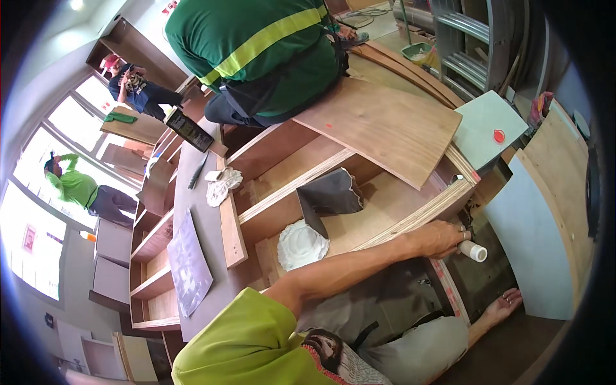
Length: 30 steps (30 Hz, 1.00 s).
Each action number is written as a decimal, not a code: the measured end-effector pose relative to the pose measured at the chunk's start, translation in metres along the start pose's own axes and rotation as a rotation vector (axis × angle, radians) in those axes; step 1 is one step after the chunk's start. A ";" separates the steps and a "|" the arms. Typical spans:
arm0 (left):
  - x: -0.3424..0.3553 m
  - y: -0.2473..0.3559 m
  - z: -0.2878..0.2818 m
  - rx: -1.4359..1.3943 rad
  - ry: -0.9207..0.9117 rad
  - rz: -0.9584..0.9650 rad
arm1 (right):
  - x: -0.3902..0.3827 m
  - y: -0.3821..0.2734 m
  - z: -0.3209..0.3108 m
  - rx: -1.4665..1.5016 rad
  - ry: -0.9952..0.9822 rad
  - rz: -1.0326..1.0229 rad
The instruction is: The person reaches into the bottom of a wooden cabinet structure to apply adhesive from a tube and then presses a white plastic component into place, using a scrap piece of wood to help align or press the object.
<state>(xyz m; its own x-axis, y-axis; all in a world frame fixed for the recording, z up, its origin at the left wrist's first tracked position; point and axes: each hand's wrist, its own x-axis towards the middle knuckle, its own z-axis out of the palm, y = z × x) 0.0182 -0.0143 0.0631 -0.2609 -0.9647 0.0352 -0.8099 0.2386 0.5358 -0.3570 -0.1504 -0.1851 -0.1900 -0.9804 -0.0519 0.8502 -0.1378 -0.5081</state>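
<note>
My left hand (436, 239) is closed on a white cylindrical object (475, 251), held just outside the cut plywood edge of an open cabinet frame (410, 224); a dark part behind it is hard to make out. My right hand (500, 307) is low at the right, palm partly upturned, fingers loosely curled apart with nothing visible in them, beside a pale blue curved panel (532, 237). Inside the frame are a dark folded sheet (327, 192) and a white plastic dish (301, 247). A loose wooden board (378, 122) rests across the frame's top.
A person in green (250, 45) sits close ahead; two others (83, 183) (135, 90) stand by the windows. A metal ladder (465, 45) and boards are at the back right. A dark can (189, 128), rag (223, 189) and grey sheet (189, 263) lie on the cabinet's left panel.
</note>
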 end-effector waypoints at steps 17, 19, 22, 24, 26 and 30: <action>-0.001 -0.011 -0.003 -0.071 0.039 -0.085 | -0.038 0.042 0.080 -0.460 0.151 -0.056; 0.002 -0.003 0.002 -0.074 -0.027 -0.060 | -0.036 0.037 0.099 0.080 0.149 -0.097; 0.025 0.023 0.013 -0.184 -0.082 -0.160 | -0.031 0.003 0.101 0.076 0.119 -0.216; 0.022 0.023 0.013 -0.135 -0.076 -0.180 | -0.034 0.011 0.102 0.039 0.136 -0.206; 0.019 0.025 0.012 -0.113 -0.064 -0.157 | -0.034 0.017 0.100 0.033 0.121 -0.217; 0.016 0.023 0.007 -0.050 -0.077 -0.167 | -0.036 0.021 0.105 0.009 0.148 -0.217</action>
<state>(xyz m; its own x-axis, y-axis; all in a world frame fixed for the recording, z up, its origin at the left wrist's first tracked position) -0.0086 -0.0236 0.0700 -0.1661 -0.9786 -0.1213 -0.8186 0.0682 0.5703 -0.2810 -0.1333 -0.1030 -0.4375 -0.8966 -0.0683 0.7860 -0.3444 -0.5134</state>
